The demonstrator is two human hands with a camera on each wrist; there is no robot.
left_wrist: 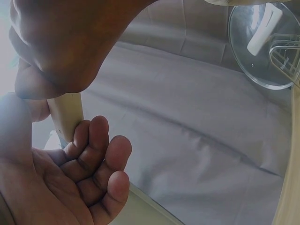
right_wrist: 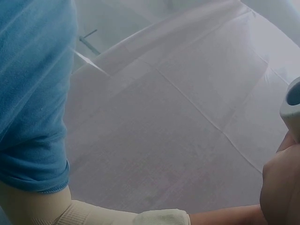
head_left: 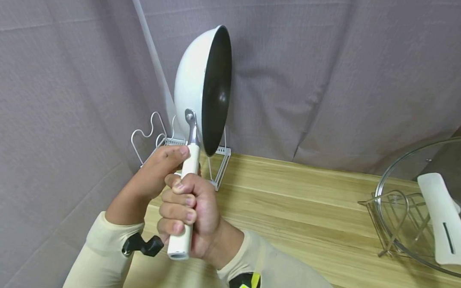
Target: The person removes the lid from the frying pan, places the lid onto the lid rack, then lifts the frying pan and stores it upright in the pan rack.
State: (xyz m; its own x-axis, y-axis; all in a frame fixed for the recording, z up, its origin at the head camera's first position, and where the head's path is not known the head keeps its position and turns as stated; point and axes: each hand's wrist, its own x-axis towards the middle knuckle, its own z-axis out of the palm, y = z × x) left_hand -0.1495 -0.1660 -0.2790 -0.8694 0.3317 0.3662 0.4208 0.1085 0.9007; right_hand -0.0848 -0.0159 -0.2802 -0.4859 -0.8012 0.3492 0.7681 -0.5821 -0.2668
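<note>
A white wok (head_left: 192,73) with a dark inside is held up on its side in the head view, its opening turned right. My right hand (head_left: 198,211) grips the lower part of its cream handle (head_left: 191,159), fingers wrapped round it. Higher up, my left hand (head_left: 156,171) holds the handle near the metal bracket, thumb along its side. The left wrist view shows the left fingers (left_wrist: 96,140) bent, some against the handle. Below and behind the wok stands a white wire rack (head_left: 222,169), partly hidden by the wok and hands.
To the right, a glass lid (head_left: 401,168) with a white grip (head_left: 439,217) leans upright in a metal wire stand (head_left: 384,241). Both stand on a wooden table (head_left: 289,206). Grey curtains (head_left: 276,77) hang behind and to the left.
</note>
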